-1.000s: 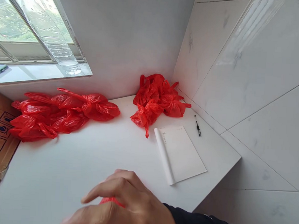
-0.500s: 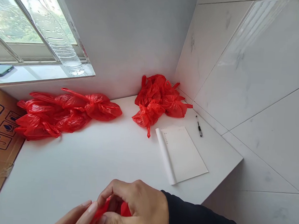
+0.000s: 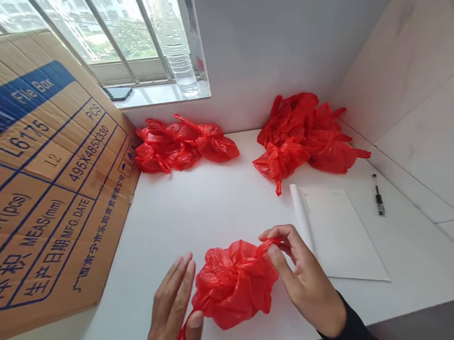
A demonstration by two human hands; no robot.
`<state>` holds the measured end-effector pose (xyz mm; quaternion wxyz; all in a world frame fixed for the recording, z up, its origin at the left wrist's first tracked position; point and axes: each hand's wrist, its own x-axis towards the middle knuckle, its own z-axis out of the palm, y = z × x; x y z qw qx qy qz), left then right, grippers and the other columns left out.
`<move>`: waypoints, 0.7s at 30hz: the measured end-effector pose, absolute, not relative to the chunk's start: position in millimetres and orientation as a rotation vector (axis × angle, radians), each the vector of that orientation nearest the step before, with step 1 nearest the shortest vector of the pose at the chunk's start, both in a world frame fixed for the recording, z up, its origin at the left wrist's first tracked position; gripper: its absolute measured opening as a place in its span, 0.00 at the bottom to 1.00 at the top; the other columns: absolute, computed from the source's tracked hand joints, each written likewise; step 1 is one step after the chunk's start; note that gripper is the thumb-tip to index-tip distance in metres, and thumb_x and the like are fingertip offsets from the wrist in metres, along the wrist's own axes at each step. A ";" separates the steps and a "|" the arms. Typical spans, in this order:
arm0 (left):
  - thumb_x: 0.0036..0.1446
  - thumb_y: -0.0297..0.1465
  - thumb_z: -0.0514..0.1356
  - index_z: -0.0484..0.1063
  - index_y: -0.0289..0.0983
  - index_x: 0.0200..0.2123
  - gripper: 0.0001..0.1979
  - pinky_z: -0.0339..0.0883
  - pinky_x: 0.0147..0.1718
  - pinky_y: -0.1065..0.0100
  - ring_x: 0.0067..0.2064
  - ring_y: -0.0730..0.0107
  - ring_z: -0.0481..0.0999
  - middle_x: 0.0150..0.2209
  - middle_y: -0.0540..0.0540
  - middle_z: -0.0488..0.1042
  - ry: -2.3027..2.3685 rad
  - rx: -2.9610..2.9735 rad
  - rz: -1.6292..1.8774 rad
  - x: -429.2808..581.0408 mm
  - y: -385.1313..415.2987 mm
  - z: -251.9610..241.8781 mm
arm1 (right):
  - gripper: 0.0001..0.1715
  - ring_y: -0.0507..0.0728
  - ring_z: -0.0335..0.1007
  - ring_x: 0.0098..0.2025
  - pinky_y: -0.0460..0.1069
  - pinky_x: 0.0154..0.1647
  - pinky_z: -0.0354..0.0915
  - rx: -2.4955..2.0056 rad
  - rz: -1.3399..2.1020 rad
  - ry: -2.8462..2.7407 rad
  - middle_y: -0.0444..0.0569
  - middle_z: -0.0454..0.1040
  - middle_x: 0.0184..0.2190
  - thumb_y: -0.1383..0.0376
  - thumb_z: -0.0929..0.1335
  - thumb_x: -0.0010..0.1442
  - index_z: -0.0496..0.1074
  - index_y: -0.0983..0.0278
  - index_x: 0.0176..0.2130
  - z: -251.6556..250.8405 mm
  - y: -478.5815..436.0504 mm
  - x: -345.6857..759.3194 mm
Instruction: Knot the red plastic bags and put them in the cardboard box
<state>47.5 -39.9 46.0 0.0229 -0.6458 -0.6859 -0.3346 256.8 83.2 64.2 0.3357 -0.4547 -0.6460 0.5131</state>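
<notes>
Left hand (image 3: 173, 295): set close along the left side of a red plastic bag (image 3: 237, 288), with straight fingers together and thumb apart; showing a red strip between thumb and fingers, but cannot tell whether gripped.
Right hand (image 3: 290, 266): clamped with thumb and fingertips on a twisted end at the bag's upper right, probably to hold that end clear of the crumpled body; reaching in from the lower right, with bent fingers, out of a black sleeve (image 3: 358, 324).
Bag between hands: apparently resting on the tabletop (image 3: 225, 200) near its front edge, likely kept there for access from both sides; hiding its contents.
White notepad (image 3: 343, 244): lying flat beyond the right hand, with pages curled back along the left edge, perhaps to expose a writing sheet; marked too faintly to read.
Black pen (image 3: 379, 197): lying just right of the notepad, presumably handy for writing.
"File Box" carton (image 3: 67, 196): standing at the left.
Left bag cluster (image 3: 188, 144): tied and grouped by the wall, beside the carton.
Right bag cluster (image 3: 308, 136): heaped in the corner, apart from the left group, perhaps for sorting.
Windowsill (image 3: 150, 94): bearing a phone (image 3: 118, 93) and a clear plastic bottle (image 3: 180, 62), probably out of the way.
</notes>
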 end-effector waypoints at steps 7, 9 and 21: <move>0.68 0.27 0.49 0.55 0.32 0.69 0.27 0.53 0.67 0.55 0.71 0.58 0.55 0.68 0.42 0.64 -1.760 -2.271 -0.519 64.2 -17.3 8.8 | 0.24 0.63 0.63 0.66 0.64 0.61 0.69 -0.979 0.585 -2.210 0.49 0.67 0.64 0.63 0.61 0.69 0.60 0.56 0.63 13.4 41.7 219.1; 0.65 0.24 0.53 0.56 0.32 0.69 0.29 0.49 0.68 0.52 0.71 0.56 0.56 0.67 0.42 0.65 -1.754 -2.222 -0.416 61.5 -16.1 -5.1 | 0.29 0.67 0.61 0.67 0.69 0.60 0.68 -0.926 0.392 -2.331 0.51 0.65 0.66 0.64 0.60 0.69 0.56 0.58 0.67 -7.5 44.6 213.8; 0.64 0.28 0.54 0.73 0.41 0.48 0.12 0.74 0.35 0.61 0.40 0.60 0.77 0.39 0.43 0.76 -2.392 -1.598 -0.861 -6.3 21.1 33.8 | 0.23 0.63 0.67 0.61 0.62 0.54 0.74 -1.183 0.734 -1.753 0.50 0.68 0.61 0.60 0.62 0.70 0.63 0.52 0.62 -37.2 51.2 246.0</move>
